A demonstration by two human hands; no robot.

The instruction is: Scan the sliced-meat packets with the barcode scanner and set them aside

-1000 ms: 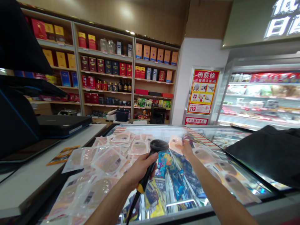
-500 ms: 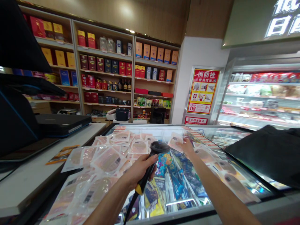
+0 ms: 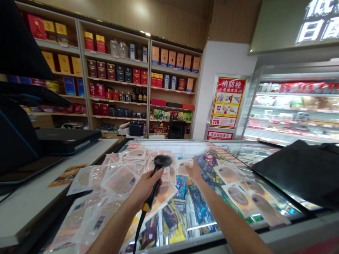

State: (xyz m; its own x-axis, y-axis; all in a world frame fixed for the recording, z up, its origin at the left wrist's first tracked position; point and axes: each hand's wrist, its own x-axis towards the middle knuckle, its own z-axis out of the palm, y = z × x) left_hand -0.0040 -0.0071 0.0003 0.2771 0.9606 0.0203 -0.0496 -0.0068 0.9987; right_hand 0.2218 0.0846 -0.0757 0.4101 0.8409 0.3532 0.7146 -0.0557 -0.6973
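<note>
My left hand is wrapped round the handle of a black barcode scanner, its head tilted up over the packets and its cord trailing down. To its right, my right hand pinches the edge of a flat clear packet; motion blurs the fingers a little. Many similar flat packets with barcode labels, such as this one, overlap on the left of the glass freezer top. More packets lie to the right of my right forearm.
Under the glass are colourful frozen-food bags. A white counter with a black machine borders the left. A dark cloth-like cover lies at right. Shelves of boxes and a lit fridge stand behind.
My right hand has moved left with its packet, closer to the scanner. My left hand and the scanner have shifted left too, over the packets.
</note>
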